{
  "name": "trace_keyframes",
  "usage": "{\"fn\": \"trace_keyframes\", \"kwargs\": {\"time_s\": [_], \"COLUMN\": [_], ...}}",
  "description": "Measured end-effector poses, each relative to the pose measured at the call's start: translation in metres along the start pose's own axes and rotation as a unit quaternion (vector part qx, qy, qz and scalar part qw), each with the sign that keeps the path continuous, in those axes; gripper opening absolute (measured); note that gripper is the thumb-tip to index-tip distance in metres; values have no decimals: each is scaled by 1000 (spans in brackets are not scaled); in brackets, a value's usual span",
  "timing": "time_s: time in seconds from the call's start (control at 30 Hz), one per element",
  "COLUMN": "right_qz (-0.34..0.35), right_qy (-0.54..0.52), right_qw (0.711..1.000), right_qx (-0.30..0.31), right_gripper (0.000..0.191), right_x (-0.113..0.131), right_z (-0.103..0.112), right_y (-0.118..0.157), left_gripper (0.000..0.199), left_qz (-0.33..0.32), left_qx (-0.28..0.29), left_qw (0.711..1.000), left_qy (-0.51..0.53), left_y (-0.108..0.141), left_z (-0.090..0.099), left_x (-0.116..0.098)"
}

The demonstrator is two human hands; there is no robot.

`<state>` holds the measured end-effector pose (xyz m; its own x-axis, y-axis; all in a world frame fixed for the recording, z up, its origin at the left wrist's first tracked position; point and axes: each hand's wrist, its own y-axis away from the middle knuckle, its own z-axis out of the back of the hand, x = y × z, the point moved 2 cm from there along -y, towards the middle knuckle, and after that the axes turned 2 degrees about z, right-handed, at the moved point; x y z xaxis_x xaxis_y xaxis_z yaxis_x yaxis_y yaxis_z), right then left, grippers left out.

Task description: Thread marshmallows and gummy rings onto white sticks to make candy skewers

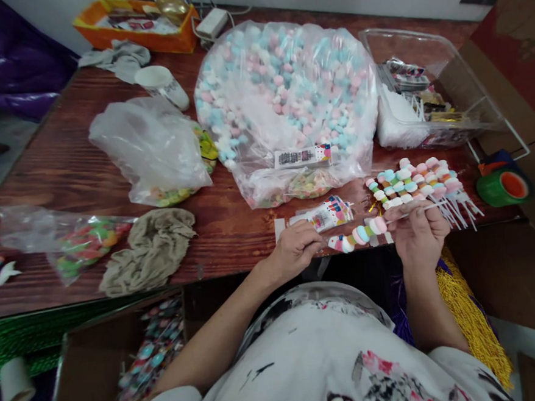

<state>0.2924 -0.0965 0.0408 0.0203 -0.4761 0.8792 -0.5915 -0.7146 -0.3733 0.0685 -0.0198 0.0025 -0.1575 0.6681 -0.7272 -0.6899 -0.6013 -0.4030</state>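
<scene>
A skewer of pink, white, blue and green candies [361,234] lies level between my hands at the table's front edge. My left hand [298,245] is closed at its left tip, pinching what looks like the end of a clear wrapper. The fingers of my right hand [418,229] are closed round the white stick at its right end. Behind my right hand lies a pile of similar marshmallow skewers [408,181], their sticks toward the lower right. Printed wrappers [330,213] rest on the table just behind the held skewer.
A large bag of marshmallows [287,83] fills the table's middle. Bags of gummies [90,243] and a crumpled cloth [152,248] lie left. At right stand a clear bin [461,89] and green tape [496,190]. A paper cup [163,85] and orange basket [146,41] stand back left.
</scene>
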Motion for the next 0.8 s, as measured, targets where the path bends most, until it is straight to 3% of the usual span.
{"fn": "trace_keyframes", "kwargs": {"time_s": [0.27, 0.37, 0.5, 0.7, 0.8], "right_qz": [-71, -52, -30, 96, 89], "right_qy": [-3, 9, 55, 122, 84], "right_qw": [997, 998, 998, 986, 990], "right_qx": [-25, -28, 16, 67, 70], "right_gripper": [15, 15, 14, 18, 15], "right_x": [-8, -4, 4, 17, 17], "right_z": [0, -5, -8, -4, -3], "right_y": [-5, -1, 9, 22, 21], "left_gripper": [10, 9, 9, 20, 20], "left_qz": [-56, -83, -76, -27, -36], "left_qx": [-4, -11, -19, 61, 72], "left_qw": [998, 996, 997, 996, 994], "left_qy": [-19, -19, 4, 64, 70], "left_y": [6, 6, 4, 4, 5], "left_z": [-2, -2, 0, 2, 1], "left_x": [4, 3, 2, 4, 2]}}
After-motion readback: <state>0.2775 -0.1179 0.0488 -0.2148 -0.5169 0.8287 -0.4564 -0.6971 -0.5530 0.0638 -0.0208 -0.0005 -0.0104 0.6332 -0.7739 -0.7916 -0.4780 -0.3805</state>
